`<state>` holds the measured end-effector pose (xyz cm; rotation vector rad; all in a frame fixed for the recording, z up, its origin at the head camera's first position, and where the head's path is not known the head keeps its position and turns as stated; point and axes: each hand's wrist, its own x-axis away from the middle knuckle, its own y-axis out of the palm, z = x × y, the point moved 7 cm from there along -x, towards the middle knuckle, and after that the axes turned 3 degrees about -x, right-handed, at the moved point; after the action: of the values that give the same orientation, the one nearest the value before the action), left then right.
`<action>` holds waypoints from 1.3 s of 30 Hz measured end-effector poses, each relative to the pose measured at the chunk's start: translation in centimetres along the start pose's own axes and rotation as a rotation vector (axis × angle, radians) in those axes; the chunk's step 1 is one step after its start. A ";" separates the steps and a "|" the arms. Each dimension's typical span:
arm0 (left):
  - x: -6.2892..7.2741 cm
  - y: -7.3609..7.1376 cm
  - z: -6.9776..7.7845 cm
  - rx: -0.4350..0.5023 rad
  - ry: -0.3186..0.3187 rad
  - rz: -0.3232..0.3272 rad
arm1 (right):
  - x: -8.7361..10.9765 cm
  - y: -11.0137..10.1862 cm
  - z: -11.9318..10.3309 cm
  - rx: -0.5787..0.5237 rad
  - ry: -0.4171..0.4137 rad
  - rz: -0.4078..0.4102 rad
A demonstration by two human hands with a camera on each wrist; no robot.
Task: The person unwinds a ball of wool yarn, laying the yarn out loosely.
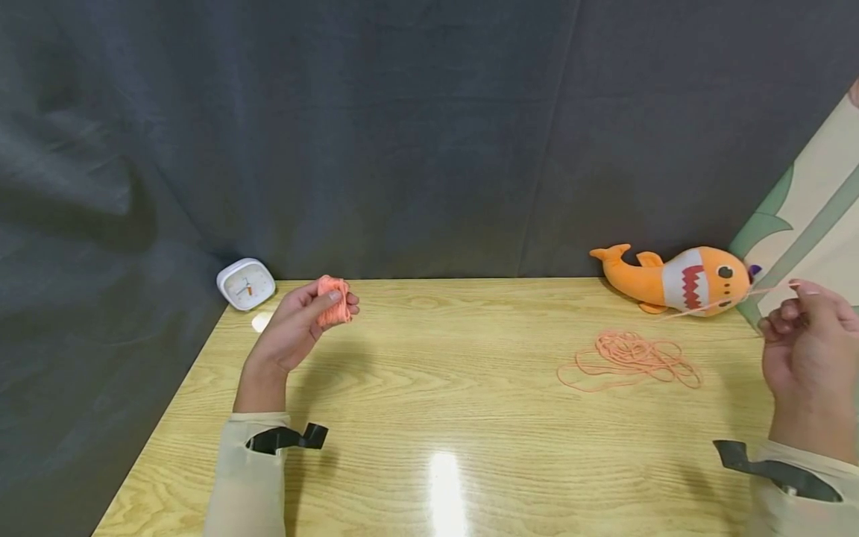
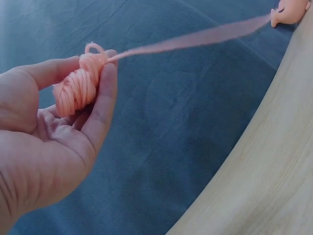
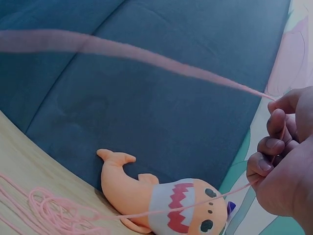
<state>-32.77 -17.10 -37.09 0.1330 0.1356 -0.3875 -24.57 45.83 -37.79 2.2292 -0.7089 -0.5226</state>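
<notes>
My left hand (image 1: 285, 328) grips a small wound bundle of coral yarn (image 1: 333, 300) between thumb and fingers, above the left side of the table. In the left wrist view a blurred strand (image 2: 195, 39) runs from the top of the bundle (image 2: 76, 90) off to the right. My right hand (image 1: 808, 350), at the far right, pinches the strand between thumb and forefinger, other fingers curled. In the right wrist view the yarn passes through the right hand (image 3: 288, 152) and down to a loose tangled heap of yarn (image 3: 54, 210) on the table.
An orange plush shark (image 1: 684, 280) lies at the back right, close to the right hand. A white alarm clock (image 1: 246, 285) stands at the back left corner. Dark cloth (image 1: 403, 149) hangs behind the wooden table (image 1: 429, 403). A patterned panel (image 1: 805, 216) borders the right side.
</notes>
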 end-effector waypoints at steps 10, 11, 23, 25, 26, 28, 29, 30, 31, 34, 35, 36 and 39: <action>-0.1 0.0 0.0 -0.005 0.015 -0.008 | -0.3 0.1 1.0 0.009 0.046 -0.098; -0.1 0.0 0.0 -0.009 0.015 -0.009 | -0.3 0.0 1.1 0.023 0.053 -0.089; -0.4 0.6 -0.3 -0.033 -0.022 -0.002 | 0.0 1.0 2.1 0.203 0.043 0.067; -0.4 0.8 -0.4 -0.035 -0.034 0.003 | 0.5 2.5 2.8 0.172 0.053 -0.028; -0.5 0.8 -0.5 -0.036 -0.036 0.004 | 0.8 3.3 3.3 0.161 0.061 -0.085; -0.5 0.9 -0.6 -0.039 -0.037 0.005 | 1.7 5.2 4.3 0.125 0.066 -0.210; -0.5 0.9 -0.6 -0.040 -0.035 0.006 | 2.2 6.3 4.9 0.103 0.073 -0.272; -0.5 1.0 -0.6 -0.043 -0.031 0.005 | 2.8 7.2 5.6 0.096 0.077 -0.327; -0.5 1.0 -0.6 -0.044 -0.029 0.003 | 3.5 8.3 6.3 0.092 0.072 -0.382; -0.5 1.1 -0.5 -0.050 -0.021 -0.005 | 5.4 10.9 8.5 0.099 0.085 -0.518; -0.5 1.2 -0.5 -0.052 -0.020 -0.009 | 6.1 11.6 9.3 0.118 0.093 -0.549; -0.5 1.3 -0.5 -0.053 -0.020 -0.012 | 6.7 12.3 10.0 0.148 0.101 -0.575; -0.6 1.4 -0.6 -0.055 -0.021 -0.019 | 8.4 13.9 12.4 0.271 0.136 -0.617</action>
<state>-32.84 -15.52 -37.40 0.0735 0.1264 -0.4034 -29.53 26.02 -36.85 2.7085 -0.0002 -0.5826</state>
